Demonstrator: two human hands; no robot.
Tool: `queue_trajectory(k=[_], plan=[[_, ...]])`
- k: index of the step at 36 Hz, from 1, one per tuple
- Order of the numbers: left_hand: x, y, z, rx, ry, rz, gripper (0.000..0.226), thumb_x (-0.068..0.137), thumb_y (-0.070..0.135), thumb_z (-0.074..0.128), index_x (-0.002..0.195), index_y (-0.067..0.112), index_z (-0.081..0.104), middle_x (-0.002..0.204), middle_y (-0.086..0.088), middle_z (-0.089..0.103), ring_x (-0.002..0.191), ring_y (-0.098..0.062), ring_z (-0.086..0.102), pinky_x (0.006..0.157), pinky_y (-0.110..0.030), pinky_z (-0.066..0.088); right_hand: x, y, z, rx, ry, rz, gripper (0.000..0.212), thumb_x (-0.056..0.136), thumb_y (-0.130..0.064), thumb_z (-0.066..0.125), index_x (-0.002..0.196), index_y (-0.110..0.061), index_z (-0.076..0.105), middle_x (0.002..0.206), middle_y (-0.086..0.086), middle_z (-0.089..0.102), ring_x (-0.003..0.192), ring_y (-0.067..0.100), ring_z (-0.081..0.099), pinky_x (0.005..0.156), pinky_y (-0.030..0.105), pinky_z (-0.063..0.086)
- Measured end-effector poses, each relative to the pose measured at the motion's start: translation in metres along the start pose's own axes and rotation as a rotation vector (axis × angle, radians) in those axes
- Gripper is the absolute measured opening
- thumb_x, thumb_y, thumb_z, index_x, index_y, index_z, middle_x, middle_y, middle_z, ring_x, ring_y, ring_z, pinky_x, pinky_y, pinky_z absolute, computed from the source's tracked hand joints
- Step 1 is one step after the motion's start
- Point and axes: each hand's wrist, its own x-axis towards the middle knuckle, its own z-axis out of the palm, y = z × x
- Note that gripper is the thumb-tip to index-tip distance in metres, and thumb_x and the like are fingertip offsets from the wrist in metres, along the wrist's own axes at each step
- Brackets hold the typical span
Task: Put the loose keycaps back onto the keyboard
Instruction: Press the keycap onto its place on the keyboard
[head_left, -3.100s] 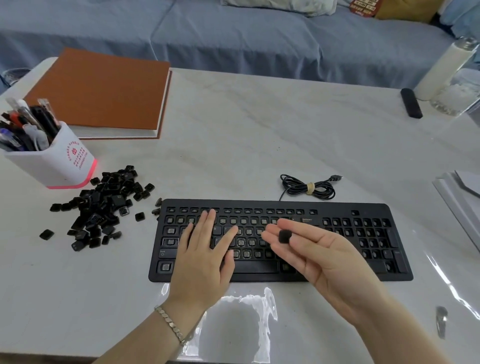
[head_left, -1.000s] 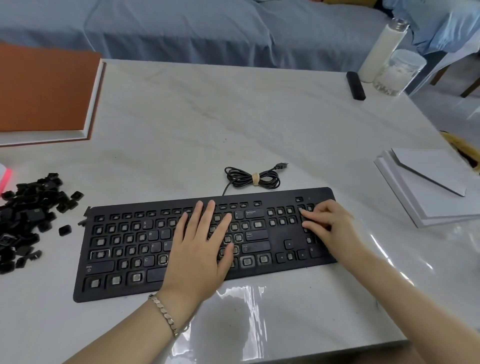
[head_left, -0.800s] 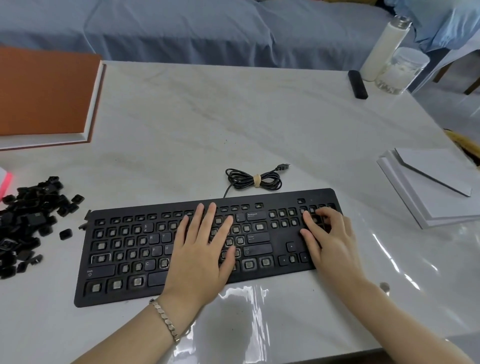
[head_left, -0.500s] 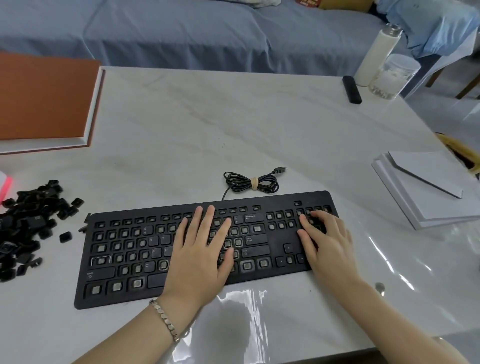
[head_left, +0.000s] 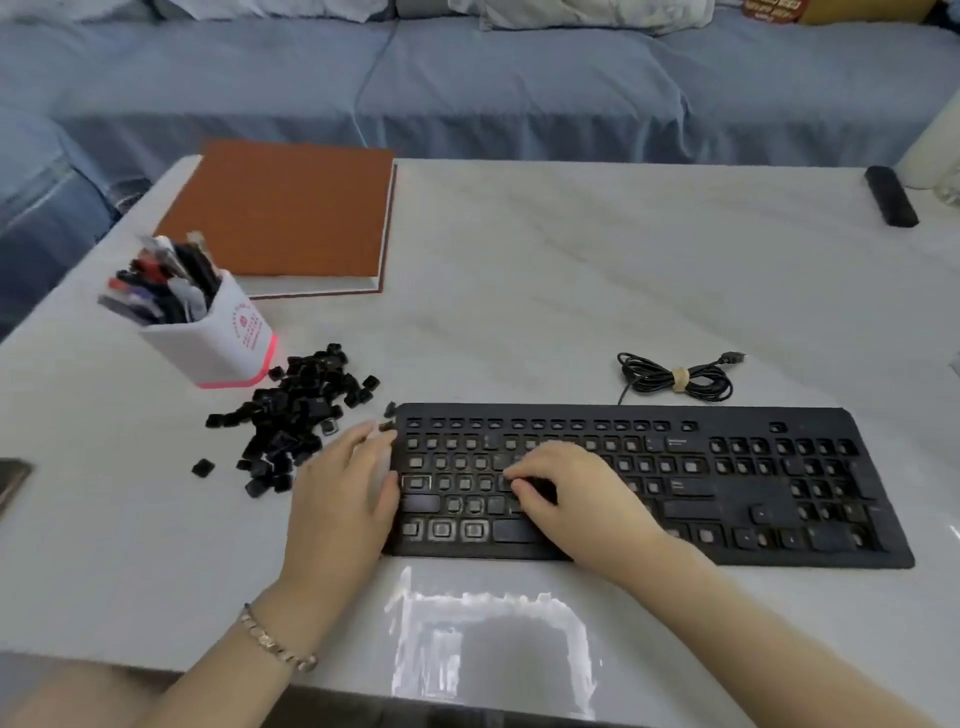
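Keyboard (head_left: 727, 488) lying left-right, cable (head_left: 675, 376) rearward, keycaps (head_left: 296, 415) piled left

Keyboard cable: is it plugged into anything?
No, the cable lies coiled on the table behind the keyboard, its plug free.

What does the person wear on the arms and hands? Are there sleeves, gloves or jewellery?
No sleeves show: the left forearm and right forearm are bare. The left hand and right hand wear no gloves. A silver-coloured link bracelet circles the left wrist. Rings: too blurred to judge.
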Motion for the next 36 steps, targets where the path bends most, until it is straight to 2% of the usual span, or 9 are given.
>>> queue_trajectory(k=[4,7,12,17,21,25,31,34,36], plan=[[-0.01,-0.038,-0.024,0.098,0.038,-0.14,0.036,0.078,0.02,0.072,0.113,0.012,0.067,0.116,-0.009,0.06,0.1,-0.033,0.058,0.087,-0.048,0.044,0.024,-0.03,0.013,0.002,-0.075,-0.03,0.027,0.094,-0.023,0.047,0.115,-0.022,0.064,0.116,-0.007,0.06,0.112,0.008,0.05,0.095,0.018,0.034],[-0.015,-0.054,-0.031,0.115,0.009,-0.188,0.041,0.073,0.021,0.079,0.113,0.015,0.067,0.111,-0.007,0.058,0.1,-0.03,0.053,0.086,-0.041,0.042,0.037,-0.047,0.022,0.003,-0.118,-0.052,0.027,0.094,-0.023,0.047,0.115,-0.022,0.065,0.115,-0.006,0.06,0.111,0.009,0.05,0.096,0.023,0.037],[-0.015,-0.063,-0.031,0.053,-0.063,-0.229,0.026,0.085,0.027,0.067,0.109,0.019,0.067,0.109,0.004,0.053,0.099,-0.016,0.052,0.075,-0.026,0.039,0.055,-0.063,0.039,-0.047,-0.131,-0.091,0.028,0.093,-0.017,0.047,0.115,-0.018,0.063,0.118,-0.003,0.056,0.115,0.012,0.047,0.098,0.025,0.036],[-0.012,-0.063,-0.028,-0.073,-0.035,-0.235,0.01,0.089,0.017,0.062,0.092,0.01,0.068,0.096,0.008,0.053,0.08,-0.012,0.056,0.074,-0.024,0.045,0.084,-0.072,0.053,-0.256,-0.138,-0.181,0.033,0.095,-0.015,0.043,0.125,-0.014,0.055,0.129,0.001,0.051,0.12,0.02,0.042,0.1,0.029,0.031],[-0.008,-0.065,-0.028,-0.054,-0.04,-0.26,0.016,0.093,0.017,0.056,0.105,0.011,0.064,0.099,0.01,0.05,0.082,-0.009,0.052,0.07,-0.013,0.031,0.107,-0.081,0.063,-0.515,-0.158,-0.22,0.031,0.092,-0.012,0.046,0.122,-0.014,0.054,0.125,0.003,0.053,0.115,0.022,0.046,0.095,0.03,0.031],[-0.006,-0.069,-0.031,-0.087,-0.045,-0.347,0.016,0.091,0.017,0.057,0.105,0.014,0.063,0.098,0.008,0.048,0.073,-0.003,0.049,0.069,-0.011,0.029,0.12,-0.087,0.072,-0.657,-0.169,-0.191,0.029,0.084,-0.002,0.049,0.11,-0.015,0.056,0.111,0.005,0.056,0.104,0.025,0.052,0.089,0.031,0.032],[-0.007,-0.073,-0.035,-0.103,-0.065,-0.434,0.014,0.091,0.018,0.056,0.101,0.016,0.066,0.092,0.005,0.05,0.07,0.0,0.046,0.066,-0.01,0.029,0.125,-0.091,0.074,-0.667,-0.201,-0.201,0.027,0.08,0.007,0.044,0.089,-0.016,0.054,0.086,0.004,0.048,0.084,0.026,0.052,0.08,0.027,0.028],[-0.012,-0.07,-0.037,-0.116,-0.061,-0.409,0.013,0.09,0.021,0.058,0.099,0.019,0.067,0.093,0.007,0.055,0.076,-0.001,0.049,0.068,-0.011,0.03,0.121,-0.087,0.076,-0.517,-0.181,-0.203,0.029,0.088,0.001,0.045,0.104,-0.015,0.063,0.097,0.002,0.062,0.086,0.025,0.053,0.09,0.025,0.032],[-0.014,-0.064,-0.04,-0.209,-0.014,-0.414,0.009,0.088,0.02,0.061,0.093,0.022,0.068,0.091,0.009,0.06,0.078,-0.001,0.054,0.068,-0.007,0.034,0.115,-0.088,0.073,-0.232,-0.114,-0.133,0.027,0.091,-0.008,0.048,0.111,-0.015,0.065,0.107,0.001,0.067,0.099,0.021,0.057,0.092,0.021,0.031]])
